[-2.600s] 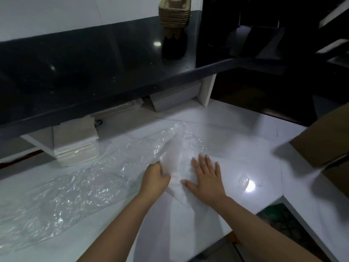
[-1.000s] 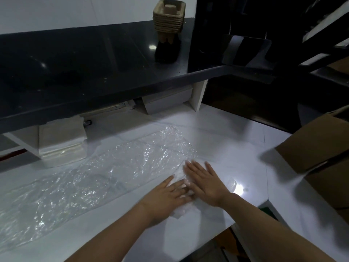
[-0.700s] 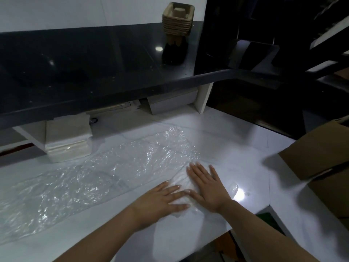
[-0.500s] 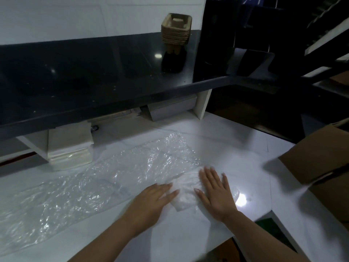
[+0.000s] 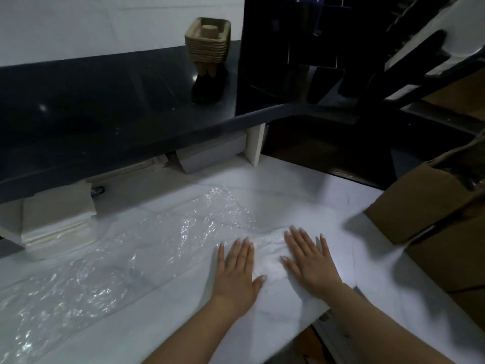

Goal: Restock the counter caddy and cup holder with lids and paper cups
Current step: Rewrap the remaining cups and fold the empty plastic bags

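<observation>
White marble-look countertop (image 5: pixel 301 206) fills the lower half of the view, lit dimly, with a dark glossy upper counter (image 5: pixel 105 114) overhanging its far side. Spread along the white surface lies a long clear plastic bag (image 5: pixel 118 258), crinkled and flattened, its right end folded into a whiter, thicker wad (image 5: pixel 270 254). Both hands rest palm-down at that wad: the left hand (image 5: pixel 236 271) lies on the wad's left side with fingers straight and close together, thumb reaching toward the wad's near edge; the right hand (image 5: pixel 309 261) lies on the wad's right side, fingers straight and slightly fanned, covering part of the fold. Neither hand curls round anything. No lids or paper cups can be made out near the bag; a stack of brown pulp cup trays (image 5: pixel 208 39) stands on the dark counter, well beyond the wad. Left of the wad, under the overhang, sits a pile of folded napkins (image 5: pixel 57 219), just past the bag's far edge. Right of the wad, bare countertop runs to an open cardboard box (image 5: pixel 433 227). Close behind the hands, the near edge of the countertop drops off, and a seam there joins it to a side run of counter beneath the box.
</observation>
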Motion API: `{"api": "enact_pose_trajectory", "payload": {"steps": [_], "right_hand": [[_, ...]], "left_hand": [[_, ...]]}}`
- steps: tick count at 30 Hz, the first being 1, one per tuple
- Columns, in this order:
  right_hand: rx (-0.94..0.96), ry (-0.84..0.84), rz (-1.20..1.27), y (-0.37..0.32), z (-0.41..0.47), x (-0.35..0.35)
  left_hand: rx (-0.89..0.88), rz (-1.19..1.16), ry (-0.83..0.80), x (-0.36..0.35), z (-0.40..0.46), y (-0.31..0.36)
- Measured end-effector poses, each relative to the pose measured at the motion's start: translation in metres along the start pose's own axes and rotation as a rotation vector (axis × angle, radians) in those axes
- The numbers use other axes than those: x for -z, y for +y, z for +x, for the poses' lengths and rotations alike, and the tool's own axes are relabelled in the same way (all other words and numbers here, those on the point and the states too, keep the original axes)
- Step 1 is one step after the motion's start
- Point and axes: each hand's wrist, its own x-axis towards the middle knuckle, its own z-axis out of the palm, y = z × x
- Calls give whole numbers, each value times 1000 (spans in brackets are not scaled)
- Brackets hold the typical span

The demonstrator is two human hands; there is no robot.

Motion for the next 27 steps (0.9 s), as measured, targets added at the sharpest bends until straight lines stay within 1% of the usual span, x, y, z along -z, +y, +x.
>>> {"api": "enact_pose_trajectory", "payload": {"steps": [3,6,7,8,10,12,13,15,18,20,21,23,24,25,27], "right_hand": [[1,17,13,8,1,-1],[-69,-11,67,5,11,6],[-79,10,96,2,18,14],[-76,44,116,-1,24,23],[-54,161,159,-10,37,37],[-56,265,234,-19,52,46],[-70,267,282,-24,60,49],[-117,197,377,-36,74,58],[-166,87,476,-47,94,62],[-171,51,459,-58,104,62],[-174,35,439,-64,109,62],[-186,-6,393,-77,116,61],[-182,-27,353,-82,119,60],[-163,-48,299,-87,121,59],[-139,-83,210,-92,126,57]], "left_hand": [[-6,7,15,-2,6,10],[0,-1,16,-6,11,10],[8,0,44,-8,16,9],[21,-4,36,-8,19,9],[29,-20,5,-4,24,11],[39,-49,10,2,28,13],[46,-57,30,5,29,12],[96,-77,89,10,28,2],[261,-90,114,27,17,-29],[384,-45,180,29,4,-59],[462,-46,163,25,-6,-74],[605,-58,179,18,-25,-97],[665,-61,158,16,-34,-104],[707,-66,95,15,-42,-110],[743,-110,-6,15,-53,-116]]}}
